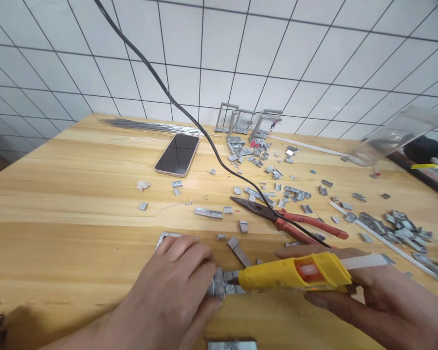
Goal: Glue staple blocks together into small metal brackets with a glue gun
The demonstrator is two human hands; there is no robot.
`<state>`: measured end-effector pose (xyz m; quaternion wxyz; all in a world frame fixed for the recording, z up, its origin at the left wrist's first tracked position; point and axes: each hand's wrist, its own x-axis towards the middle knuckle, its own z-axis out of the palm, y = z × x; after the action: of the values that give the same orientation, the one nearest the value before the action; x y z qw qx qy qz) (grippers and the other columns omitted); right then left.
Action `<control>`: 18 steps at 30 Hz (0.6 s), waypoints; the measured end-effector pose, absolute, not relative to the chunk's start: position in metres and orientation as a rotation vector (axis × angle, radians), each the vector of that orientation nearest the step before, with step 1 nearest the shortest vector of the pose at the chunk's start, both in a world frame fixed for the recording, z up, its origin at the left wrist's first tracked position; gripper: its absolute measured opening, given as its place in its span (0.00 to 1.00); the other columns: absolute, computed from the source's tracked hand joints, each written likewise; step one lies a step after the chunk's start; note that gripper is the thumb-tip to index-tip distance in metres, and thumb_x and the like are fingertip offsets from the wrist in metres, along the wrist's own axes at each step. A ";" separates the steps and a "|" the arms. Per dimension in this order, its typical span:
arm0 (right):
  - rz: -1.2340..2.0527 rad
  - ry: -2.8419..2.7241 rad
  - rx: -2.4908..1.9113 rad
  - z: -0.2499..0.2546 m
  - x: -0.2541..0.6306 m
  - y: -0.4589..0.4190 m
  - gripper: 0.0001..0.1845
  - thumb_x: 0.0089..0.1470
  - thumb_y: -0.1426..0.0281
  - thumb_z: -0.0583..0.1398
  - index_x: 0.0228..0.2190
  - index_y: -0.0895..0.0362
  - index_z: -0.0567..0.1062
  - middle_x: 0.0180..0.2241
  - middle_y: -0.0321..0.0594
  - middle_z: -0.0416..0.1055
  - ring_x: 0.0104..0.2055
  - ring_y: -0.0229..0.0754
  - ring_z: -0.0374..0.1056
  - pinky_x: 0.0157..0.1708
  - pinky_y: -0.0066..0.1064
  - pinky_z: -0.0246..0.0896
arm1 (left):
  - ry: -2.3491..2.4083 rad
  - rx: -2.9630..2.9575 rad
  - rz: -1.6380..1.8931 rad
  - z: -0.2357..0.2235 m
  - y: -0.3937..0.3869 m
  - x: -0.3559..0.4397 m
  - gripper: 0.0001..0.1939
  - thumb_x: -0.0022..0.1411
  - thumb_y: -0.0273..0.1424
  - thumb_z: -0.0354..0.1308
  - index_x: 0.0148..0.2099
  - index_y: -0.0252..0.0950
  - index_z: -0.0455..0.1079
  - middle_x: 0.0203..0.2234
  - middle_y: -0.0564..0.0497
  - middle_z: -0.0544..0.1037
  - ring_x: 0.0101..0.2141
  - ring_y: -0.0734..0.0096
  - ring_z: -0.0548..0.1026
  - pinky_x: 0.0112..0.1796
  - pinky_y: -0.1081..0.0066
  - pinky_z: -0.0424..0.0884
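Note:
My right hand [372, 287] is wrapped round a yellow hot glue gun [284, 274], with a white glue stick [367, 261] coming out of its back end. The gun's dark nozzle touches or hovers just over a row of small grey metal-looking blocks [224, 282]; I cannot tell which. My left hand [178, 287] is closed on the left end of that row, thumb in front and fingers behind. Part of the piece is hidden under the left fingers. A grey frame corner [168, 236] shows behind the knuckles.
Red-handled long-nose pliers [292, 221] lie beyond the glue gun, and a black cord [190, 116] crosses over them. A phone [177, 155], thin wires [153, 127], small grey frames [237, 119] and scattered grey pieces [405, 231] cover the back and right. A clear container [397, 136] tilts at right.

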<state>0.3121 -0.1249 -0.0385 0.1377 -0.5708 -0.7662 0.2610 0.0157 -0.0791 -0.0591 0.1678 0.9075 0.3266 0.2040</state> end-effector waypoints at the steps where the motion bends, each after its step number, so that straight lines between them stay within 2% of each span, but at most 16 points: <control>1: 0.758 -2.210 -1.655 -0.039 0.312 -0.125 0.22 0.55 0.56 0.59 0.52 0.42 0.72 0.49 0.37 0.76 0.44 0.51 0.75 0.42 0.33 0.73 | 0.929 2.585 0.585 -0.058 -0.079 0.016 0.07 0.62 0.26 0.52 0.38 0.34 0.72 0.35 0.48 0.75 0.38 0.58 0.67 0.39 0.57 0.64; 6: 0.664 -2.222 -1.664 -0.039 0.313 -0.127 0.25 0.54 0.56 0.59 0.54 0.41 0.70 0.50 0.37 0.75 0.45 0.52 0.75 0.41 0.33 0.74 | 0.917 2.593 0.597 -0.056 -0.080 0.017 0.07 0.62 0.26 0.52 0.38 0.34 0.72 0.35 0.48 0.74 0.38 0.58 0.67 0.39 0.57 0.63; 11: 0.623 -2.249 -1.680 -0.041 0.320 -0.130 0.24 0.54 0.55 0.58 0.53 0.39 0.70 0.45 0.35 0.78 0.43 0.52 0.76 0.36 0.33 0.76 | 0.923 2.595 0.641 -0.061 -0.079 0.016 0.07 0.62 0.26 0.52 0.39 0.35 0.71 0.36 0.49 0.74 0.38 0.58 0.66 0.39 0.57 0.62; 18: 0.522 -2.248 -1.719 -0.043 0.326 -0.131 0.26 0.53 0.55 0.60 0.54 0.38 0.68 0.50 0.34 0.75 0.48 0.53 0.73 0.42 0.35 0.74 | 0.921 2.583 0.602 -0.059 -0.081 0.016 0.06 0.62 0.26 0.53 0.39 0.35 0.71 0.35 0.49 0.74 0.38 0.58 0.66 0.39 0.58 0.61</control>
<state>0.3259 -0.1315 -0.0433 0.1314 -0.5922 -0.7744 0.1798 0.0163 -0.0812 -0.0590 0.1664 0.9073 0.3234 0.2113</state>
